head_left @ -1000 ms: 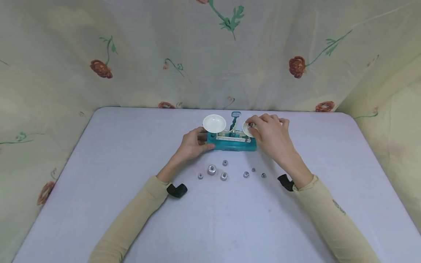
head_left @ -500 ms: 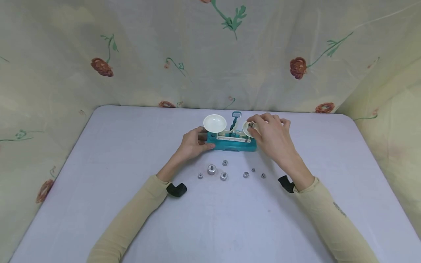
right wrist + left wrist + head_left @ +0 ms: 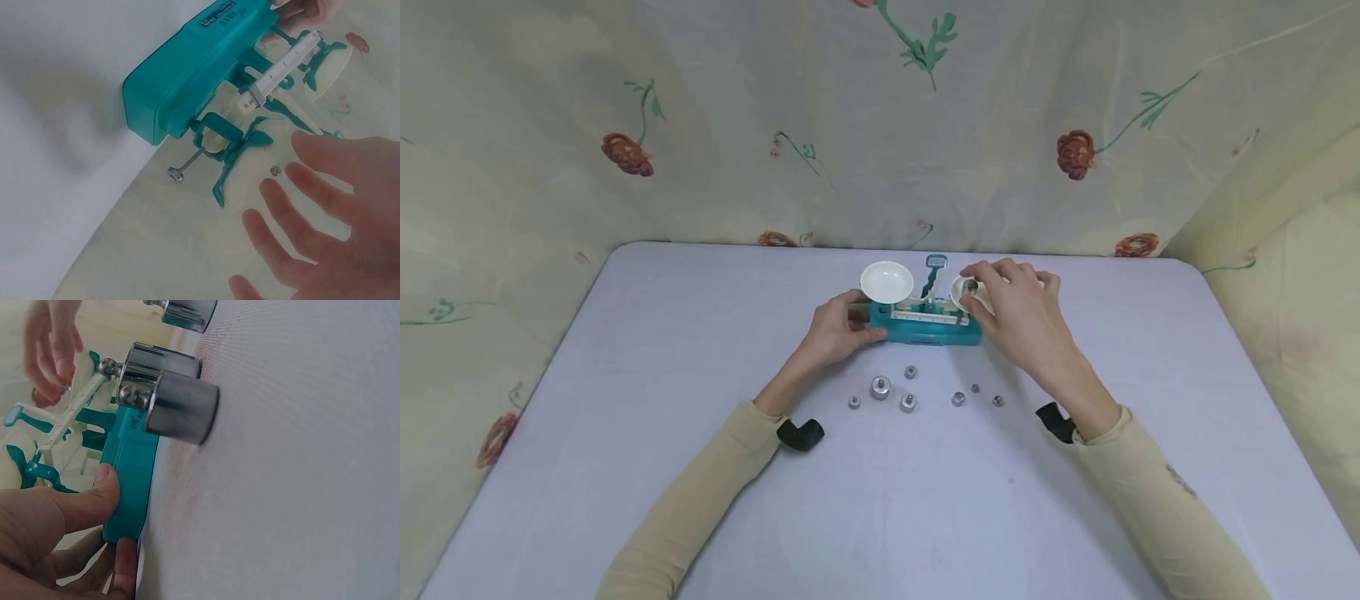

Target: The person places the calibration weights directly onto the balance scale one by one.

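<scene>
A teal balance scale (image 3: 925,333) with a white beam and two white pans stands near the table's back edge. My left hand (image 3: 837,332) grips the left end of its base, thumb on the front, as the left wrist view also shows. Over the right pan (image 3: 957,289) is my right hand (image 3: 1021,312), its thumb and fingers spread around a small metal weight (image 3: 971,287) in the pan. In the right wrist view the weight's knob (image 3: 275,170) shows just beyond the parted fingertips. The left pan (image 3: 887,283) holds nothing.
Several metal weights with knobs stand in front of the scale, the largest weight (image 3: 880,387) left of centre and a tiny weight (image 3: 975,388) further right. A floral cloth (image 3: 850,125) hangs behind the white tabletop (image 3: 880,517).
The right thumb has drawn away from the weight, and more of the weight shows in the right pan. The left hand keeps its grip, and the scale stands in place.
</scene>
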{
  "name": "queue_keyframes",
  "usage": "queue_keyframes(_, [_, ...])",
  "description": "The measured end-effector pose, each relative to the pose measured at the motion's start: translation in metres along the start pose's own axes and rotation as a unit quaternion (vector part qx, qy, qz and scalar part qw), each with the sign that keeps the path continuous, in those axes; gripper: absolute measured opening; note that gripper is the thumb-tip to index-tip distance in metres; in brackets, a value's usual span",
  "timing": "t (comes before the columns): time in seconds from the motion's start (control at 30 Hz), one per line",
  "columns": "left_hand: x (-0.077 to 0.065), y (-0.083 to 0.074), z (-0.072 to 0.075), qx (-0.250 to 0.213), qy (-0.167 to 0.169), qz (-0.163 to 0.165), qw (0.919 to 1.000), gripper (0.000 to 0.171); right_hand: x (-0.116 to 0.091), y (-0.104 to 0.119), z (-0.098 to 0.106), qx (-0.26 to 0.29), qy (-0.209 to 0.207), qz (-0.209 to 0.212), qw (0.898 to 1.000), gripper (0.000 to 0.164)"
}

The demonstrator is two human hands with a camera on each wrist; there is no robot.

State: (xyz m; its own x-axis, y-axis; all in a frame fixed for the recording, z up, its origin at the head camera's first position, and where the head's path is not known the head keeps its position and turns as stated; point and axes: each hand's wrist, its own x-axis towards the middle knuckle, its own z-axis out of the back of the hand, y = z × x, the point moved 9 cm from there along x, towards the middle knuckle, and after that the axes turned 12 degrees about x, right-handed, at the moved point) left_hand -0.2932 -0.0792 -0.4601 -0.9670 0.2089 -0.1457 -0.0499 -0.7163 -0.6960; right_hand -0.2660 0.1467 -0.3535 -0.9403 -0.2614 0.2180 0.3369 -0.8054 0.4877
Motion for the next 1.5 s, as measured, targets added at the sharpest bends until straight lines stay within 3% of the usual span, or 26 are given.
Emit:
queue_keyframes(0.57, [0.0,0.0,0.0,-0.001,-0.003,0.003,1.0,0.066,-0.012,0.008,0.012,-0.007,-0.017,0.018,1.0,0.037])
queue_keyframes(1.13, [0.001,0.001,0.0,0.011,-0.005,0.005,0.9999,0.066,-0.035,0.028,0.013,-0.019,-0.029,0.074,0.997,0.035])
queue_keyframes(1.5, [0.001,0.001,0.0,0.016,-0.005,0.009,0.9998,0.066,-0.047,0.033,0.003,-0.028,0.019,0.074,0.997,0.034])
